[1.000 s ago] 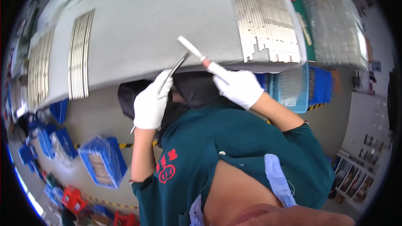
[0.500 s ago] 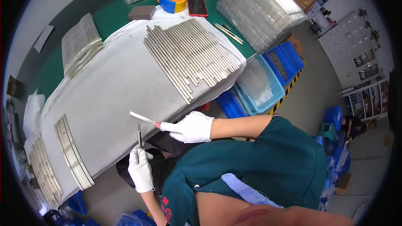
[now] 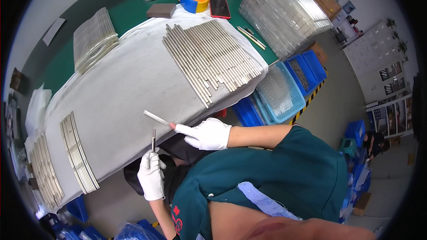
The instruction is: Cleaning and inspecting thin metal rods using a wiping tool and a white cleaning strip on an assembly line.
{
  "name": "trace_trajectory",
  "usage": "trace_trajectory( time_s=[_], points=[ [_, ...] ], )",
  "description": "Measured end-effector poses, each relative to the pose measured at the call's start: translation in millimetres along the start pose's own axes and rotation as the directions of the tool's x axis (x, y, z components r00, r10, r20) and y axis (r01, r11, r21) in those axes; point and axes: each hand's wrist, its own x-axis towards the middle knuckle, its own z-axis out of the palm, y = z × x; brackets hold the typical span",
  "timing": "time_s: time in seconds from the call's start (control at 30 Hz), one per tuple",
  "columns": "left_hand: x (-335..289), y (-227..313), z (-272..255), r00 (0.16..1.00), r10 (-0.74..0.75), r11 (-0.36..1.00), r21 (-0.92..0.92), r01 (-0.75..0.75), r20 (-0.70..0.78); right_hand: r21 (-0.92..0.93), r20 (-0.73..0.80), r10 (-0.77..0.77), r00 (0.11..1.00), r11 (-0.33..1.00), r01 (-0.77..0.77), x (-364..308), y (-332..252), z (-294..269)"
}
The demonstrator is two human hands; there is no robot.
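My left hand (image 3: 151,175), in a white glove, is closed around a slim metal rod (image 3: 154,141) pointing up, just off the front edge of the table. To its right, my right hand (image 3: 208,134) wears a white glove with a bare fingertip showing. It pinches one end of a narrow, pale flat strip (image 3: 156,118), whose free end reaches left over the cloth. The strip and the rod are apart in the picture. Beyond my right hand, a wide row of metal rods (image 3: 209,58) lies side by side on the white cloth (image 3: 120,89).
Smaller rod rows (image 3: 79,153) lie at the left. Clear plastic trays (image 3: 95,38) are at the far left, with a tall stack (image 3: 284,13) at the far right. A tape dispenser (image 3: 194,1), a phone (image 3: 220,7) and a brown block (image 3: 161,10) sit behind. Blue bins (image 3: 307,73) stand right.
The whole scene has shifted slightly to the right in the picture as my head moved. Both hands keep hold of the same rod and strip, in nearly the same pose.
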Motion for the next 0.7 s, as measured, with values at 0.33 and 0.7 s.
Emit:
trace_trajectory(
  time_s=[0.33, 0.7],
  points=[
    [-5, -5, 0, 0.997, 0.074, 0.991, 0.117, -0.071, -0.015, -0.018, 0.107, 0.019, 0.994, 1.0, -0.017, 0, 2, -7],
    [8, 9, 3, 0.99, 0.143, 0.792, 0.6, -0.114, -0.001, -0.162, -0.044, -0.115, 0.992, 0.981, 0.106, -4, 14, -6]
  ],
)
